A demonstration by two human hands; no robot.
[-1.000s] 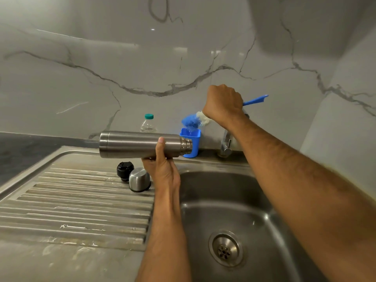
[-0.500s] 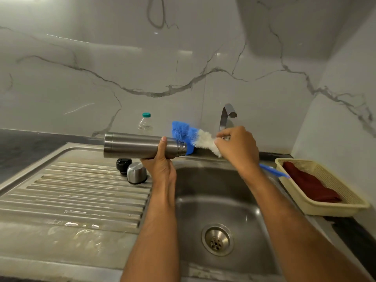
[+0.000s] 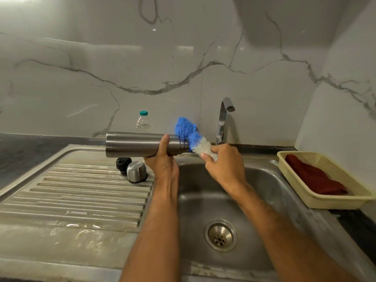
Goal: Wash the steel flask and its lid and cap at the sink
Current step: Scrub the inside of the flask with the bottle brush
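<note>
Now, from my head view, my left hand [image 3: 164, 159] wraps round the cylindrical brushed-steel flask [image 3: 142, 147], holding it level above the sink's [image 3: 203, 204] edge, its open mouth pointing toward my right hand [image 3: 224, 165]. That hand grips the blue-and-white bristled bottle brush [image 3: 193, 139], whose bristles touch the flask's mouth. Just below and left of my left hand, the black round lid [image 3: 123, 163] and domed steel cap [image 3: 136, 171] sit touching on the ribbed steel drainboard [image 3: 71, 196].

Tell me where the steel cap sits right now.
The steel cap stands on the ribbed drainboard left of the basin, beside the black lid, just below the flask.
</note>
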